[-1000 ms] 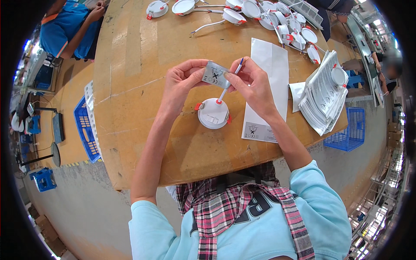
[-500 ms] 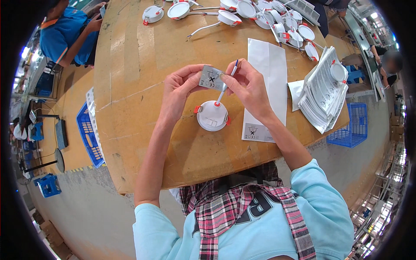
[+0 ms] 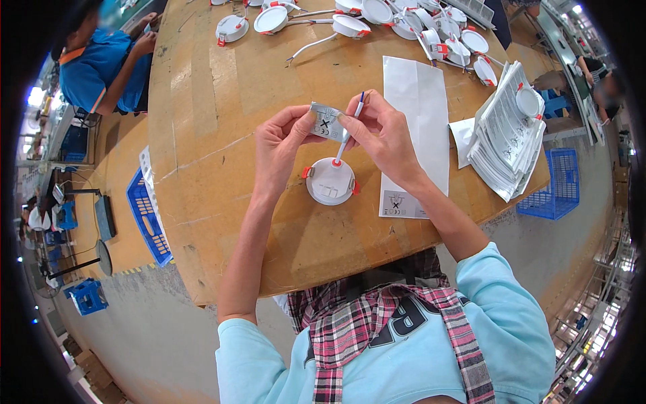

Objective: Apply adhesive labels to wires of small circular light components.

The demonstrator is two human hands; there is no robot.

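Observation:
Between my two hands is a small silver-grey label (image 3: 326,124) with black printed symbols. My left hand (image 3: 286,138) pinches its left end, thumb in front. At its right end the thumb of my right hand (image 3: 377,131) presses on it. A white cable (image 3: 348,128) with a blue wire tip runs up through my right hand's fingers. It comes from a round white downlight (image 3: 330,184) with red clips, lying on the table below my hands. A white label sheet (image 3: 417,135) with one grey label at its near end lies under my right wrist.
Several more downlights (image 3: 351,25) with cables lie along the far side of the brown table (image 3: 222,168). At the right a stack of label sheets (image 3: 505,141) has a downlight (image 3: 528,102) on top. Blue crates (image 3: 148,215) stand beside the table. A person in blue (image 3: 108,64) sits far left.
The label now bends between my hands, with my left thumb up over its left end. My hands stay almost in place above the downlight; the whole view has shifted slightly.

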